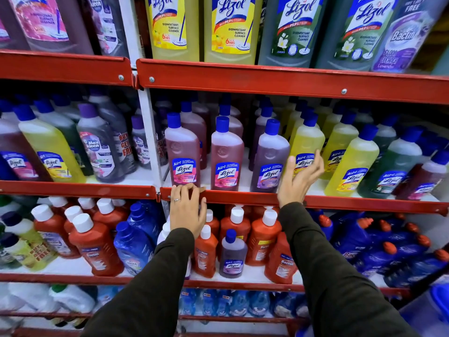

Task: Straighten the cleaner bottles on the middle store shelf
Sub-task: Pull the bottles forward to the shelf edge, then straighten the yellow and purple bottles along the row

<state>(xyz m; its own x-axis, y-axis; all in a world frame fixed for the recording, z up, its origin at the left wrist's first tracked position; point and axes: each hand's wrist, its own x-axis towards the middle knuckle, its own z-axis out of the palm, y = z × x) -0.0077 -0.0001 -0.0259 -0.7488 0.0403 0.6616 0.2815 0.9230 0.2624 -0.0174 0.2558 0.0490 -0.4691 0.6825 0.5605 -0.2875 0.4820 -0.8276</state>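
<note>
With the left hand point(185, 210) resting flat on the shelf lip point(243, 197) and the right hand point(300, 177) spread empty, the yellow bottle point(306, 142) looks full, heavy and slick, best gripped at its waist.

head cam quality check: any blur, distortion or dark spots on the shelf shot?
Head view: wide-angle bend bows the red shelf rail and leans the edge bottles outward; top-right Bactin bottle is smeared, and the right hand slightly soft; centre pink Lizol bottle and left hand are sharp; back rows of the middle shelf sit in shadow; no strong glare.
</note>
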